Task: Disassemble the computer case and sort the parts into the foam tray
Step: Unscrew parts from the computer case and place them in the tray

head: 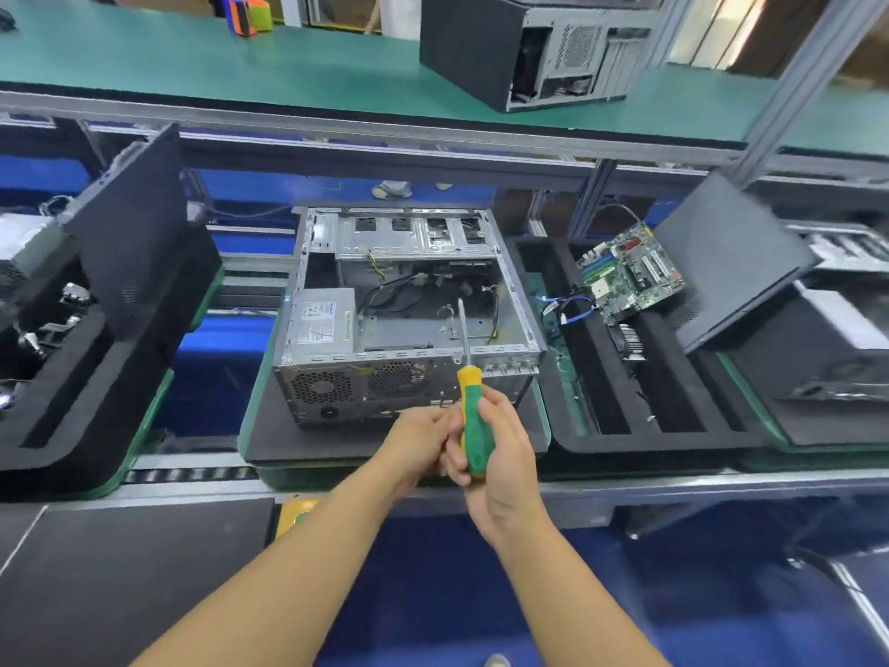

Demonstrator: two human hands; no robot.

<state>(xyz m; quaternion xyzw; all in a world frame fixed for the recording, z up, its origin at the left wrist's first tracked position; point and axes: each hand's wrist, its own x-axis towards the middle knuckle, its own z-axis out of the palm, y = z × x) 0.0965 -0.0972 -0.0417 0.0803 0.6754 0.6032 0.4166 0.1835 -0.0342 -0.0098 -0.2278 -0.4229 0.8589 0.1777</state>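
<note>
Both the right hand (pixel 507 457) and left hand (pixel 421 440) curl their fingers (pixel 500 412) round the screwdriver (pixel 474 426) handle.

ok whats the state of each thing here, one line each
computer case, side panel off, lying open
power supply, mounted inside case
motherboard, out, resting tilted on foam tray
screwdriver, upright, gripped by right hand
left hand, against the handle, grip unclear

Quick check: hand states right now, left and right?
Left hand: fingers by the screwdriver handle; grip cannot be told.
Right hand: closed round the screwdriver handle.
</note>
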